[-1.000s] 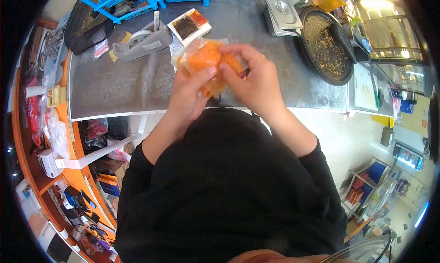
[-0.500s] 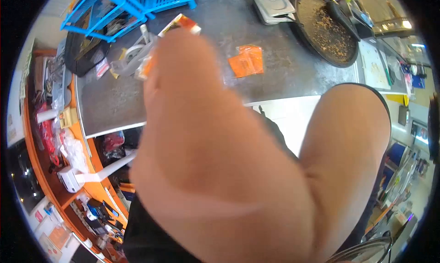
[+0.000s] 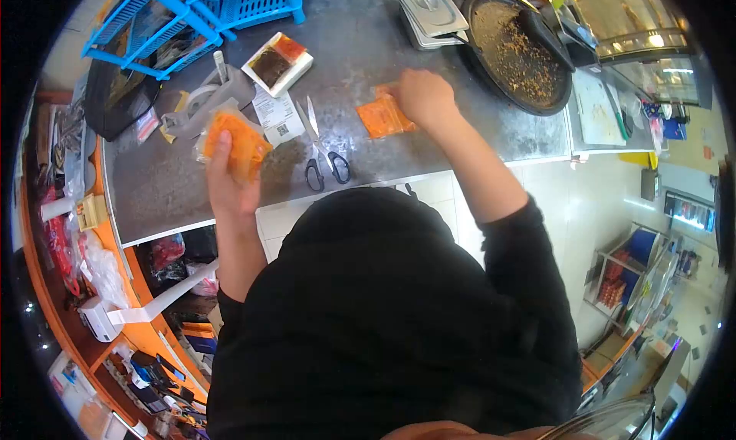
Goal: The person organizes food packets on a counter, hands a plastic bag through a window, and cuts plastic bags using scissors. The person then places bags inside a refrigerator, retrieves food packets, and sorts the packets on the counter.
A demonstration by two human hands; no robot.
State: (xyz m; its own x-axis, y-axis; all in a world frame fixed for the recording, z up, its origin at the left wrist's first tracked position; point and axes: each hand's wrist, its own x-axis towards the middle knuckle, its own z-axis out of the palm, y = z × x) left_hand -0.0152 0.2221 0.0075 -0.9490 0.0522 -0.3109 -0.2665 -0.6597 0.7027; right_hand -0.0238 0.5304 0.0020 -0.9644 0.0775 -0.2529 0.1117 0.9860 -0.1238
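My left hand point(image 3: 232, 181) is wrapped round a stack of clear packets with orange contents point(image 3: 236, 139), held over the left part of the grey table. Further right, my right hand point(image 3: 425, 95) touches the right edge of some orange packets point(image 3: 379, 118) lying flat on the tabletop; its fingers are bent together at their edge. Between the hands lie black-handled scissors point(image 3: 328, 164), blades pointing away from me. Beside them is a printed paper slip point(image 3: 278, 116), and just behind it a white box point(image 3: 277, 63) with a dark and red top.
A grey tape dispenser point(image 3: 211, 103) and blue plastic baskets point(image 3: 253, 7) are at the back left. Lidded metal containers point(image 3: 429, 11) stand at the back, beside a round black tray point(image 3: 514, 49) with crumbs. A white cutting board point(image 3: 599, 110) lies at the right.
My hands have parted: the left moved left with packets, the right released its hold on that stack and now touches packets on the table. The scissors and slip are uncovered.
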